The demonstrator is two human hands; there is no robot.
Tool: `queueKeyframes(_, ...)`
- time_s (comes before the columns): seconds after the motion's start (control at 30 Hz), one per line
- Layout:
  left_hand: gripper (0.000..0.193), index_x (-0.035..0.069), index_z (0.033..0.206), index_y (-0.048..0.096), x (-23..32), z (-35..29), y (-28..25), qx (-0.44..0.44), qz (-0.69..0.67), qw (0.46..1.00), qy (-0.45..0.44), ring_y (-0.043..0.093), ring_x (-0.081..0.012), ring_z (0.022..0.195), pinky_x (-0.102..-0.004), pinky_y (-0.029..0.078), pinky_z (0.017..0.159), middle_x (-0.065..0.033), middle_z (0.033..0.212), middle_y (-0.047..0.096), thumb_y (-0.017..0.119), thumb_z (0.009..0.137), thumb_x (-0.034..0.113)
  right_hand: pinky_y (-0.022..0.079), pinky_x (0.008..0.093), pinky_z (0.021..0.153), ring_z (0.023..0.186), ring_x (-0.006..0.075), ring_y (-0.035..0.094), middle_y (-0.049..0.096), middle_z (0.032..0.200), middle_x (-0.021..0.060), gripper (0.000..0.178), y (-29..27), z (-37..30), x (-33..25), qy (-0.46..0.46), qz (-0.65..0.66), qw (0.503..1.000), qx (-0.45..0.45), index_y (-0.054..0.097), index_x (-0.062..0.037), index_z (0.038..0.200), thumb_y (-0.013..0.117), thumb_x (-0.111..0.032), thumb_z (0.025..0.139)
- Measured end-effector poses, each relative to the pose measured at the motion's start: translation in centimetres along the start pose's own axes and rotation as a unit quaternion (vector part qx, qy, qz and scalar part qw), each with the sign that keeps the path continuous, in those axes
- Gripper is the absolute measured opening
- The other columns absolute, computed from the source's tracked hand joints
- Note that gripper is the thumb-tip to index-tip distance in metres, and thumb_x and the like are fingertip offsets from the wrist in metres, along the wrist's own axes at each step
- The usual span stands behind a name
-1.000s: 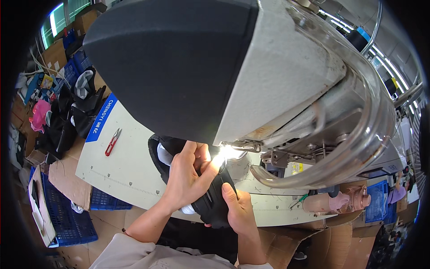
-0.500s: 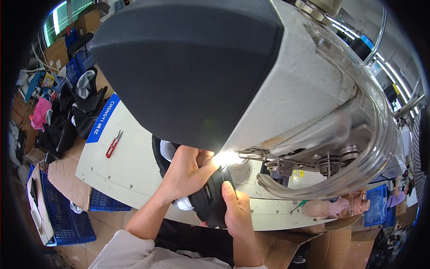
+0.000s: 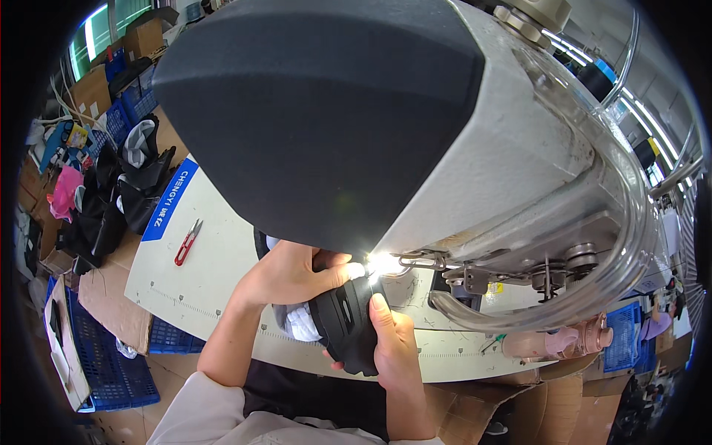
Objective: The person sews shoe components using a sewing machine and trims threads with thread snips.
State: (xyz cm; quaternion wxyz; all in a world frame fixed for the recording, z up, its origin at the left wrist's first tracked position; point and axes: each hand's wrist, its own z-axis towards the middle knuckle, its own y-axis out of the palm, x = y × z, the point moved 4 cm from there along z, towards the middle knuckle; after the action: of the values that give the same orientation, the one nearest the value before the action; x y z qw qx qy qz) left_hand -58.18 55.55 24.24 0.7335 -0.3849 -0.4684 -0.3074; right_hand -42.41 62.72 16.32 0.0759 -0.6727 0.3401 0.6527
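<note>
A black padded piece with slots and a white-grey lining [image 3: 345, 319], which looks like a shoe upper, lies under the lit needle area of a sewing machine [image 3: 319, 126]. My left hand [image 3: 285, 273] presses its far end beside the bright lamp, thumb stretched toward the needle and fingers bent over the piece. My right hand [image 3: 393, 337] grips the near right edge, thumb on top and fingertips showing underneath. The machine head hides the needle and part of the left fingers, and glare washes out the stitching spot.
Red-handled thread snips [image 3: 188, 243] lie on the white table [image 3: 200, 289] to the left. Black pieces [image 3: 96, 215] are heaped beyond its left edge. Blue crates [image 3: 111, 356] stand lower left. A pinkish bottle [image 3: 556, 343] lies at the right, near cardboard [image 3: 460, 408].
My left hand and forearm have shifted a little left, its thumb stretching out flatter. The black piece has turned slightly, showing more slots and white lining. My right hand has barely moved.
</note>
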Motion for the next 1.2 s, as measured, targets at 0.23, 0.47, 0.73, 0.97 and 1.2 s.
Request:
queueKeyframes(0.23,0.009,0.001,0.081,0.058,-0.1,0.9,0.4,0.015,-0.006,1.0,0.019,0.039,-0.0077,0.056,-0.0283,0.032,0.049,0.0024,0.062,0.043,0.063,0.075,-0.002,0.057,0.0329,0.043,0.059,0.0269,0.068,0.066,0.08,0.0217,0.054,-1.5,0.6,1.9,0.026,0.118,0.991,0.059,0.055,0.0134,0.104,0.038,-0.038,0.105)
queueKeyframes(0.47,0.009,0.001,0.081,0.057,-1.8,0.1,2.8,0.156,0.133,0.972,0.114,0.04,-0.0085,0.054,-0.0288,0.032,0.049,0.001,0.06,0.043,0.062,0.073,-0.001,0.056,0.0325,0.04,0.056,0.0284,0.068,0.067,0.081,0.0217,0.055,0.4,0.1,-4.5,0.093,0.021,0.995,-0.032,0.057,0.0137,0.106,0.041,-0.039,0.103)
queueKeyframes(0.73,0.013,-0.001,0.084,0.06,-2.2,-0.1,2.2,0.159,0.075,0.98,0.091,0.045,-0.0109,0.058,-0.0291,0.037,0.052,-0.0014,0.064,0.049,0.062,0.071,-0.003,0.055,0.0314,0.039,0.056,0.0267,0.068,0.067,0.08,0.0198,0.056,0.6,0.7,-4.3,0.102,0.05,0.992,-0.06,0.058,0.0126,0.106,0.04,-0.04,0.104)
queueKeyframes(0.97,0.013,0.0,0.081,0.057,0.4,0.6,1.6,0.126,0.052,0.984,0.111,0.046,-0.0127,0.061,-0.03,0.038,0.055,-0.0021,0.067,0.049,0.063,0.07,-0.003,0.055,0.031,0.041,0.056,0.0267,0.068,0.067,0.08,0.0185,0.052,1.0,0.6,-5.0,0.095,0.071,0.99,-0.074,0.058,0.0109,0.106,0.04,-0.037,0.104)
queueKeyframes(1.2,0.014,0.002,0.082,0.054,0.9,0.7,1.4,0.12,0.05,0.988,0.081,0.04,-0.0076,0.06,-0.0272,0.033,0.053,0.0,0.065,0.043,0.062,0.072,-0.003,0.054,0.0304,0.041,0.058,0.0259,0.069,0.067,0.083,0.0166,0.047,1.2,0.4,-5.2,0.096,0.079,0.989,-0.073,0.058,0.0077,0.108,0.041,-0.036,0.103)
